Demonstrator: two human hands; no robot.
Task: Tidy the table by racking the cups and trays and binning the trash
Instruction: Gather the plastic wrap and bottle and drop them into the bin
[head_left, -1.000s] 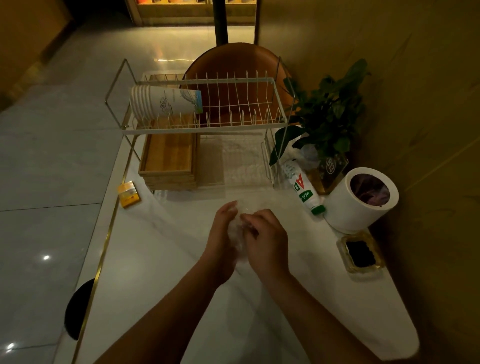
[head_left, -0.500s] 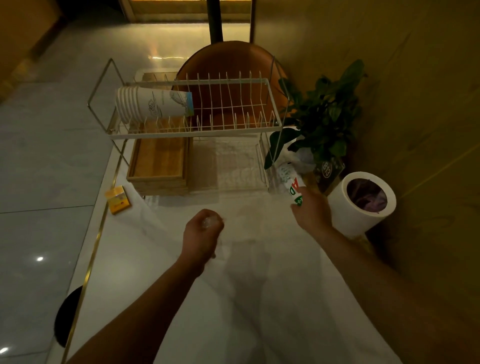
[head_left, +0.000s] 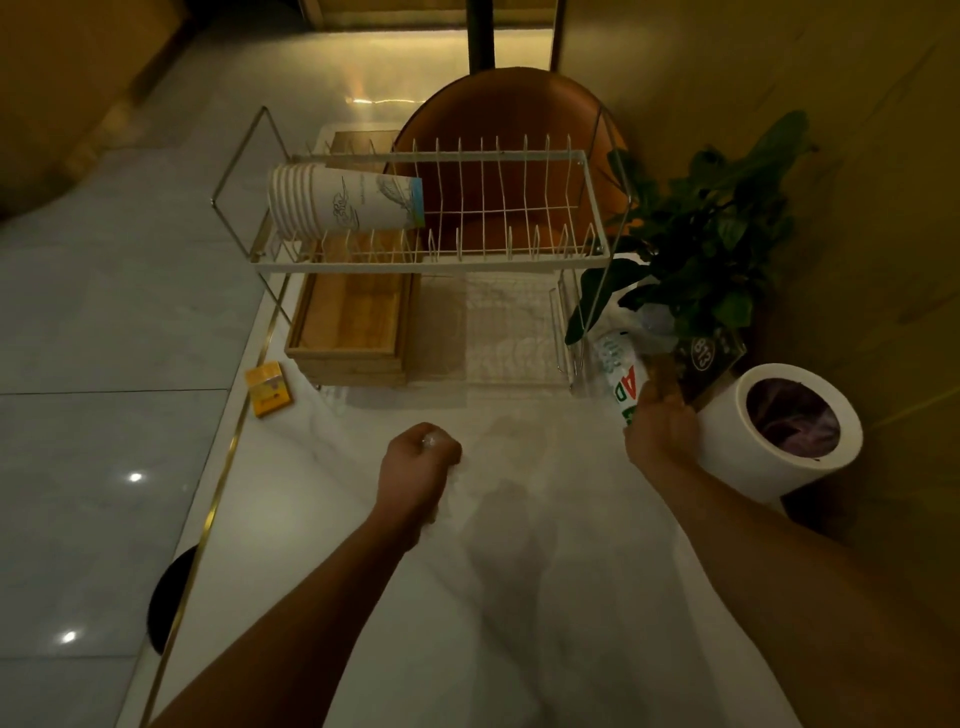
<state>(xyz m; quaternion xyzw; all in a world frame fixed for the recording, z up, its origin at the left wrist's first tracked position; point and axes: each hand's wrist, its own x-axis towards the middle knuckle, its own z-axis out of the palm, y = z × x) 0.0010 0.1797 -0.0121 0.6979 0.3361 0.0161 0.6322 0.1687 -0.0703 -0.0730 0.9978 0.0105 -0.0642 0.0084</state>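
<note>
My left hand (head_left: 418, 467) is a fist over the middle of the white table (head_left: 322, 545), gripping a crumpled clear plastic wrapper (head_left: 432, 441) that shows between the fingers. My right hand (head_left: 662, 428) grips the lower end of a white bottle with green and red letters (head_left: 618, 369), lying beside the white bin (head_left: 727, 436). A stack of paper cups (head_left: 337, 208) lies sideways on the top tier of the wire rack (head_left: 431, 260). Stacked wooden trays (head_left: 353, 322) sit on the lower tier.
A small yellow box (head_left: 268, 388) lies near the table's left edge. A potted plant (head_left: 711, 249) stands at the back right, behind the bottle. A brown chair (head_left: 509, 130) is beyond the rack. The floor lies to the left.
My hands parted: the left kept the wrapper balled in its fist, while the right reached right and took hold of the bottle by the bin.
</note>
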